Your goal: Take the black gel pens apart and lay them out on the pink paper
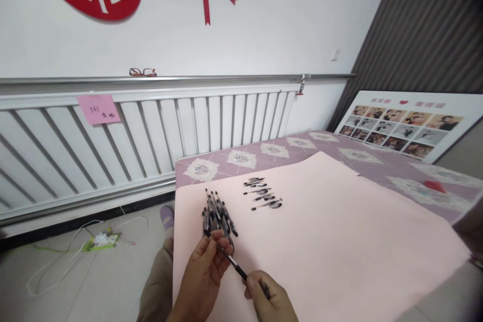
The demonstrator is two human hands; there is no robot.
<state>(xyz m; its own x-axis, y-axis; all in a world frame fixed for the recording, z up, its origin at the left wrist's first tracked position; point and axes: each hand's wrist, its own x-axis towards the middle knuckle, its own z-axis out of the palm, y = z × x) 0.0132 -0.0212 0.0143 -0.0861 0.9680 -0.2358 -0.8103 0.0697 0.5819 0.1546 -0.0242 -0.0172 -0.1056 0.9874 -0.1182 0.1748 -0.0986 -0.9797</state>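
A black pen (234, 264) slants between my two hands over the near left part of the pink sheet (332, 241). My left hand (204, 266) pinches its upper end with the thumb and fingers. The lower end is in my right hand (267, 297), whose closed fingers partly hide it. Just beyond my left hand lies a heap of black and clear pens (217, 211), partly covered by my fingers. To the right of the heap, a smaller group of pens (264, 193) lies sideways in a loose column on the sheet.
The sheet covers a table with a purple patterned cloth (260, 161). Behind stands a white radiator (207, 126) with a pink note (98, 109); glasses (142, 72) rest on the pipe above. A power strip (101, 241) with cables lies on the floor, left. A photo board (407, 121) leans back right.
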